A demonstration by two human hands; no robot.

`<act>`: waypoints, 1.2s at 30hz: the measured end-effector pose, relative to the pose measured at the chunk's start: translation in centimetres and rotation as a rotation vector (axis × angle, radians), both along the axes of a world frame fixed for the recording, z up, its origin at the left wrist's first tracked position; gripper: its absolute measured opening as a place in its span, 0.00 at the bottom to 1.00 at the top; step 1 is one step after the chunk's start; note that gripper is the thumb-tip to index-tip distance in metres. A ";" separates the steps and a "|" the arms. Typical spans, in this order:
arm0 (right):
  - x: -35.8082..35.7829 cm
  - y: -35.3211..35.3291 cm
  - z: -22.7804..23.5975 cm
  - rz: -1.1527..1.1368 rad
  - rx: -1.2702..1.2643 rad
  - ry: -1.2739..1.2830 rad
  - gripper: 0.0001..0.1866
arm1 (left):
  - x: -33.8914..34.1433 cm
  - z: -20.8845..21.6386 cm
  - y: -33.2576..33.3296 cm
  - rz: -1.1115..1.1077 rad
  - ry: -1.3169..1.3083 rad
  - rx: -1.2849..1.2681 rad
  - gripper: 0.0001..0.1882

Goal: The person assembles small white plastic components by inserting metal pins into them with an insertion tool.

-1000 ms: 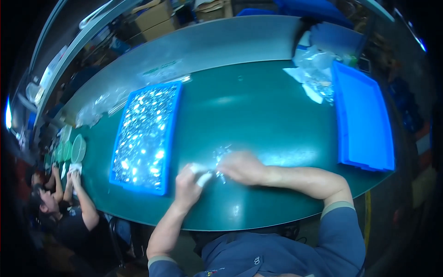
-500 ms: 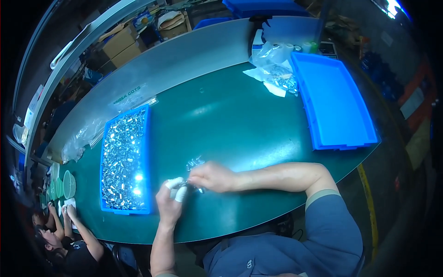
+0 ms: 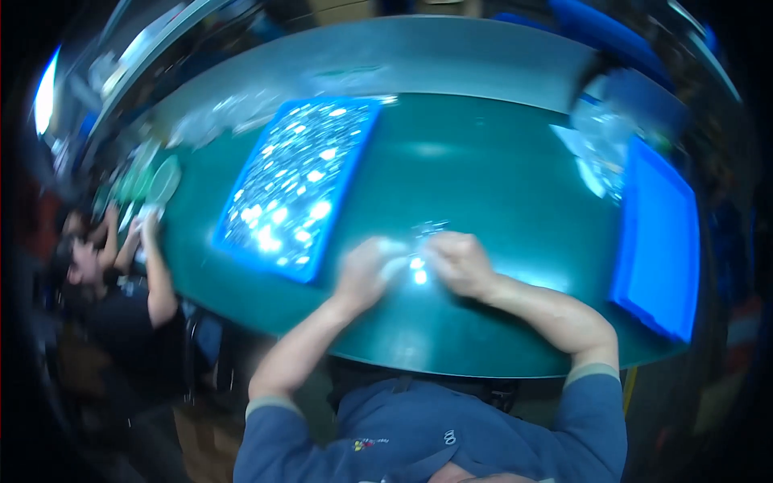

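White coverings sit on the fingers of my left hand (image 3: 366,272), which is smeared by motion over the green table (image 3: 483,177). Whether it holds anything is too blurred to make out. Just to its right, my right hand (image 3: 460,264) is closed, fingers curled in, and what it may hold is hidden. Between and behind the two hands lie a few small shiny metal pieces (image 3: 428,229), partly covered by the right hand. A blue tray (image 3: 316,278) full of many such small metal pieces stands to the left of my left hand.
A second blue tray (image 3: 662,241) lies at the right edge. Behind it is a clear plastic bag (image 3: 602,133) with metal pieces. A low grey panel (image 3: 475,60) borders the far side. Green baskets (image 3: 163,181) and another person (image 3: 121,298) are at the left.
The view has swung, shifting the table and trays across the picture. My hands, together before, are now apart with a small gap between them.
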State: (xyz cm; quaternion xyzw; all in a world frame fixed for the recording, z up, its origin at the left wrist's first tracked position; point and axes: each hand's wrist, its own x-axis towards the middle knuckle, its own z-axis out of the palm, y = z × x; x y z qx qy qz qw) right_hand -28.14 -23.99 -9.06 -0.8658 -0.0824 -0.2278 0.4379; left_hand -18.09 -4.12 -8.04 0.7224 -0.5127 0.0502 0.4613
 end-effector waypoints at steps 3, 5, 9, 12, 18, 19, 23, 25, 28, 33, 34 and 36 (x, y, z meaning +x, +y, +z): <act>0.1 0.6 0.8 0.088 0.185 0.188 0.14 | 0.3 -0.1 0.3 -0.001 -0.043 -0.040 0.09; 0.1 0.9 1.0 0.071 0.370 0.378 0.17 | 0.3 0.1 0.6 0.003 -0.054 -0.055 0.09; 0.1 0.8 0.7 0.090 0.358 0.368 0.19 | -0.1 0.4 1.1 0.026 -0.113 -0.067 0.09; 0.1 -0.5 -0.4 -0.033 0.519 0.203 0.18 | 1.0 1.6 2.4 0.143 -0.180 -0.001 0.09; 1.7 -3.5 -0.3 -0.274 0.611 0.133 0.21 | 7.7 5.1 8.6 0.575 -0.337 -0.052 0.07; 1.8 -3.3 -0.6 -0.266 0.620 0.136 0.21 | 9.0 5.4 9.7 0.637 -0.375 -0.001 0.08; 1.6 -3.5 -1.3 -0.256 0.609 0.142 0.21 | 10.8 5.8 10.0 0.713 -0.395 0.112 0.09; 1.9 -3.6 -1.7 -0.271 0.613 0.152 0.21 | 10.3 5.4 8.7 0.701 -0.430 0.144 0.10; 2.3 -3.2 -1.1 -0.258 0.581 0.125 0.22 | 5.6 3.8 4.8 0.299 -0.250 0.095 0.13; 2.6 -3.8 -0.8 -0.251 0.607 0.121 0.21 | -0.2 2.8 -0.5 -0.071 -0.128 0.270 0.20; 2.8 -3.8 -0.9 -0.234 0.632 0.120 0.21 | -0.5 2.5 -0.6 -0.085 -0.137 0.310 0.19; 2.5 -4.2 -1.0 -0.248 0.629 0.129 0.21 | -0.7 1.8 -0.7 -0.096 -0.141 0.318 0.17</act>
